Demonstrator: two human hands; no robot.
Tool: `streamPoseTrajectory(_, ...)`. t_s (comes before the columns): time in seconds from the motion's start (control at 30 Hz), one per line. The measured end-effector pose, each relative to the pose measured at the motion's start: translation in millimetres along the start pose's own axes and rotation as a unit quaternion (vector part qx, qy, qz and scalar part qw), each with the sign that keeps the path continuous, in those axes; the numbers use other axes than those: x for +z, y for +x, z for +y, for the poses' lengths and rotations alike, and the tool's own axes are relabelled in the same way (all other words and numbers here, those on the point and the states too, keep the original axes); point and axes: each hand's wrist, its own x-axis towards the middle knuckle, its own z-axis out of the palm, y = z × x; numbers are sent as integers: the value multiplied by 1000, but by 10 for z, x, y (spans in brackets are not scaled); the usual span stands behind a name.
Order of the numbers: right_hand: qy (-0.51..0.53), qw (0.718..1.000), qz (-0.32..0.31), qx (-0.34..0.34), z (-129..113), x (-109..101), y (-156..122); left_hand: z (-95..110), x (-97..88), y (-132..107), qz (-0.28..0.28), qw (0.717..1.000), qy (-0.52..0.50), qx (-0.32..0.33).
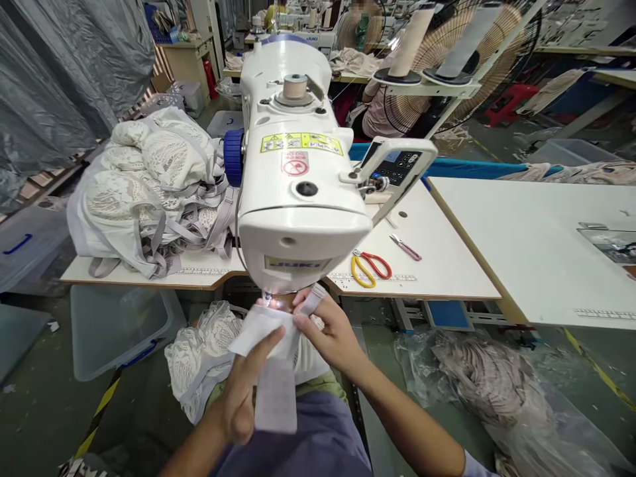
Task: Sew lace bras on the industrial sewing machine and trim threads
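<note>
Below the needle area of a white sewing machine, a lit spot falls on a bra's white fabric wing. My left hand is closed on this wing, one finger lying across its top. A pale grey strip hangs down beside that hand. My right hand pinches a grey strap between thumb and fingers, close to the machine head. White lace bra cups from the same kind of garment rest on my lap. The needle itself is too small to make out clearly.
White lace bras are heaped on the left of the table. Red-and-yellow-handled scissors and small snips lie on the right side. Thread cones stand behind. A clear bin and bagged beige fabric are on the floor.
</note>
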Motion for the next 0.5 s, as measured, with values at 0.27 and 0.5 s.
streamPoseTrajectory(0.27, 109, 978, 88, 155, 351, 196, 154, -159, -108, 347, -37, 923, 369, 103)
streamPoseTrajectory(0.5, 192, 956, 52, 217, 339, 58, 296, -24, -117, 412, -27, 907, 407, 109)
